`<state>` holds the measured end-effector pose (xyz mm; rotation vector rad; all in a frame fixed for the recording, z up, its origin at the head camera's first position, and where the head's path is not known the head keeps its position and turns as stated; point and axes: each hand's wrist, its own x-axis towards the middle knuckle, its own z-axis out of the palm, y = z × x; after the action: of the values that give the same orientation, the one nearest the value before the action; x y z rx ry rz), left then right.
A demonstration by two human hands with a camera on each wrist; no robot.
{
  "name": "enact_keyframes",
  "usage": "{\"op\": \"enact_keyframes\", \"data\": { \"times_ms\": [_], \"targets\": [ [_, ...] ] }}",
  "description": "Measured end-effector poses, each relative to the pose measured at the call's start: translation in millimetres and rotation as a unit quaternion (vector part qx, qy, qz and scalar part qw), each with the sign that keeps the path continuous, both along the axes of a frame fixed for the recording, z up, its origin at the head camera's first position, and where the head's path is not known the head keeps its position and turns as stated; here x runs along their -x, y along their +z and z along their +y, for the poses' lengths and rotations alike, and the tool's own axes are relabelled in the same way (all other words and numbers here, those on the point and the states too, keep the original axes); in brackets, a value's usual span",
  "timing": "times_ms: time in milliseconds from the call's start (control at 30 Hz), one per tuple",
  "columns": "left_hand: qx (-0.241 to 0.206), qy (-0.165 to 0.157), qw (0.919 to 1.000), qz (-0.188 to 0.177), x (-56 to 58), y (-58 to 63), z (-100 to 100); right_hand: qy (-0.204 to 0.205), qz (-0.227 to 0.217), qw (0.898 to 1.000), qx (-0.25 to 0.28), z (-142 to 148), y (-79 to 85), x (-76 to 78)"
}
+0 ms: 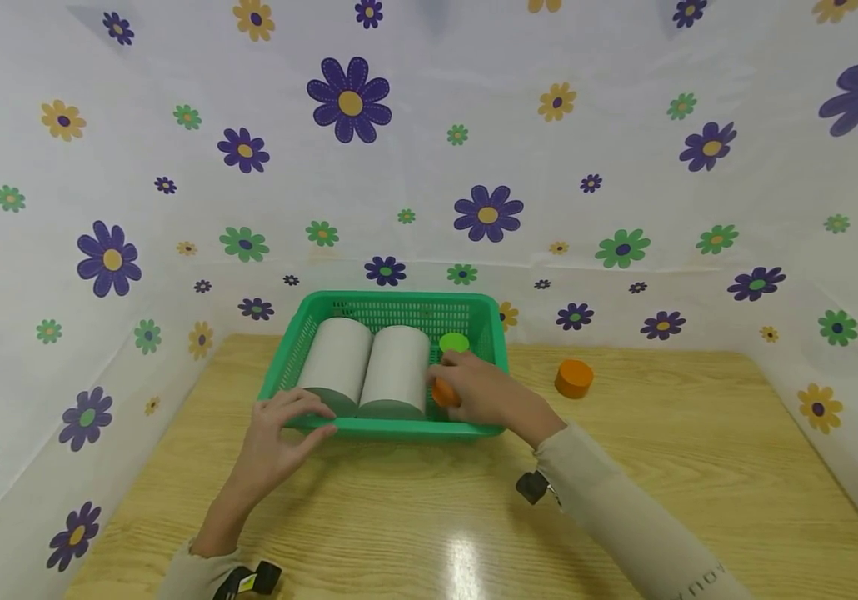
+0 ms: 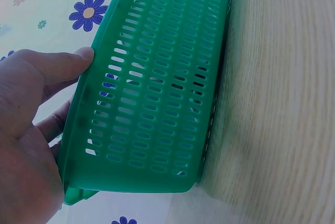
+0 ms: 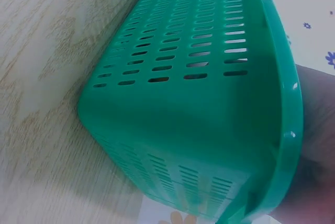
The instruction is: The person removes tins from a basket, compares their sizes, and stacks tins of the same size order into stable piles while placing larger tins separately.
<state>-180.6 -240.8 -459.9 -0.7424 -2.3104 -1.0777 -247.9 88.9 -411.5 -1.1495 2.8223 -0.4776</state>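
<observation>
A green plastic basket (image 1: 391, 428) with slotted walls stands on the table. Inside it, two large white cylinders (image 1: 336, 354) lie side by side on the left, beside a bright green round piece (image 1: 455, 342). My left hand (image 1: 279, 437) pinches the basket's near rim at the left corner, thumb outside and fingers over the edge, as the left wrist view shows. Reaching over the near right rim, my right hand (image 1: 477, 387) holds an orange round block (image 1: 444, 393) down in the basket's right part. In the right wrist view the basket wall (image 3: 183, 114) hides its fingers.
Another orange round block (image 1: 575, 378) sits on the wooden table (image 1: 414, 508) to the right of the basket. White cloth walls (image 1: 429, 167) with printed flowers stand behind the table and on both sides.
</observation>
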Motion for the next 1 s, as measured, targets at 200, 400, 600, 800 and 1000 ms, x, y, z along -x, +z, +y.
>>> {"op": "enact_keyframes", "data": {
  "times_ms": [200, 400, 600, 800, 1000],
  "targets": [
    [-0.003, -0.001, 1.0000, 0.001, -1.3, -0.2, -1, -0.006, 0.010, 1.000, 0.029, 5, -0.4, -2.4],
    [-0.002, 0.001, 1.0000, 0.001, -0.9, -0.4, -1, -0.021, 0.008, 0.997, 0.070, 10, 4.3, -6.5],
    [0.000, 0.005, 1.0000, -0.003, 0.3, -1.5, -2, -0.044, 0.007, 0.994, 0.100, 17, 7.4, -10.6],
    [0.000, 0.002, 1.0000, -0.004, 0.9, -3.2, -2, -0.050, 0.009, 0.989, 0.139, 28, 10.4, -18.3],
    [-0.001, 0.001, 1.0000, 0.001, 1.2, -3.3, -1, -0.064, 0.009, 0.981, 0.181, 41, 14.3, -25.5]
  ]
}}
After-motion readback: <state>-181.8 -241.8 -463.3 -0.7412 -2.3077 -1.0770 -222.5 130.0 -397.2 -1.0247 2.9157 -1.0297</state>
